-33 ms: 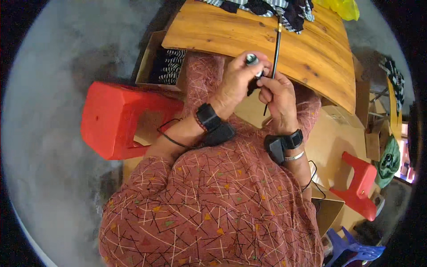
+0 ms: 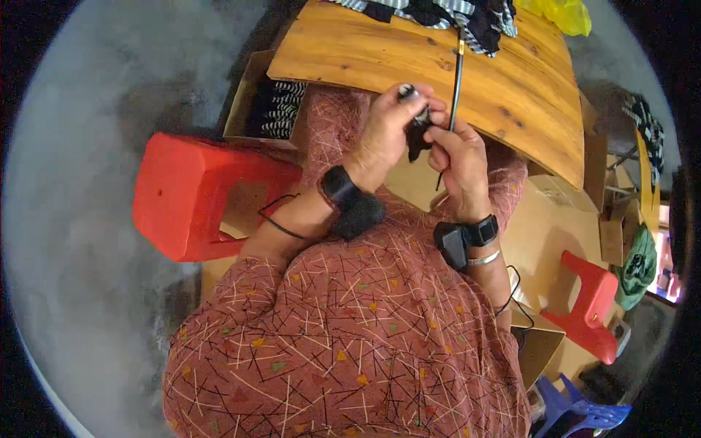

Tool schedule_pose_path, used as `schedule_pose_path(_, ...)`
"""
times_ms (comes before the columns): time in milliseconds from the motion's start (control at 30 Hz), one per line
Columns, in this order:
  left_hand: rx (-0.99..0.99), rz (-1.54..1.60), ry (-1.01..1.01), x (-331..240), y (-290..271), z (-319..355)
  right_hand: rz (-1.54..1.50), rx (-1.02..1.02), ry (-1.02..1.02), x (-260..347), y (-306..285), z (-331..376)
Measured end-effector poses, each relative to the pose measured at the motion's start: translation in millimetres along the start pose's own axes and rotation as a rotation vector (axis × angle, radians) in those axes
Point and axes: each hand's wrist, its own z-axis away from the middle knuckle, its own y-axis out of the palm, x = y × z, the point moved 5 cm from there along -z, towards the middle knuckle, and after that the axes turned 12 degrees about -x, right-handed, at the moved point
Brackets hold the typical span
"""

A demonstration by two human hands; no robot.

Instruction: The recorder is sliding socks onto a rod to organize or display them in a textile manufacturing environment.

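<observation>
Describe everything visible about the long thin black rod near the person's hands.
The rod is slim, straight and dark, with a yellowish band near its far end, and looks like metal or plastic. It runs from the striped cloth at the far edge of the wooden table, across the tabletop, and down past the near edge. The right hand holds its lower part between the fingers; its tip shows just below the hand. The left hand holds a small dark piece beside it.
</observation>
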Motion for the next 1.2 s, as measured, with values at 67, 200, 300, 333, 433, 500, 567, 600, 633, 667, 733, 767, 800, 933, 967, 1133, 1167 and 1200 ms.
schedule_pose_path(67,-0.040,0.370,-0.166,6,-15,-12,0.207,-0.076,-0.125,7,-9,2)
schedule_pose_path(200,-0.039,0.464,-0.162,-10,-32,-21,0.633,-0.067,-0.266,11,-30,16)
schedule_pose_path(300,-0.017,0.518,-0.217,-20,-35,-23,0.697,-0.002,-0.298,-1,-40,17)
schedule_pose_path(333,-0.015,0.515,-0.210,-23,-34,-24,0.745,0.017,-0.342,-3,-40,17)
schedule_pose_path(433,-0.050,0.504,-0.160,-30,-35,-24,0.761,0.024,-0.362,-7,-46,19)
schedule_pose_path(500,-0.053,0.531,-0.181,-30,-35,-23,0.772,0.012,-0.352,-7,-47,18)
schedule_pose_path(567,-0.027,0.546,-0.177,-29,-31,-21,0.787,-0.010,-0.319,-6,-46,18)
schedule_pose_path(600,-0.001,0.559,-0.172,-30,-29,-20,0.788,-0.011,-0.317,-7,-45,19)
schedule_pose_path(633,-0.002,0.560,-0.174,-29,-27,-18,0.778,-0.004,-0.331,-8,-43,19)
schedule_pose_path(667,-0.021,0.541,-0.163,-28,-26,-17,0.767,0.005,-0.345,-9,-43,19)
schedule_pose_path(733,-0.038,0.523,-0.153,-25,-24,-18,0.758,0.008,-0.333,-12,-46,16)
schedule_pose_path(767,-0.038,0.481,-0.122,-22,-24,-20,0.749,0.013,-0.322,-13,-47,15)
schedule_pose_path(800,-0.039,0.439,-0.090,-21,-23,-20,0.749,0.014,-0.320,-13,-46,15)
schedule_pose_path(933,-0.135,0.436,-0.116,-12,-14,-19,0.775,-0.001,-0.242,-15,-43,12)
schedule_pose_path(967,-0.169,0.469,-0.132,-10,-12,-20,0.758,0.001,-0.216,-17,-43,11)
schedule_pose_path(1133,-0.210,0.480,-0.070,-7,-1,-19,0.728,-0.005,-0.178,-18,-39,9)
schedule_pose_path(1167,-0.159,0.455,-0.117,-1,3,-15,0.718,-0.004,-0.163,-19,-39,6)
schedule_pose_path(1200,-0.106,0.426,-0.164,4,9,-11,0.718,0.000,-0.166,-18,-34,3)
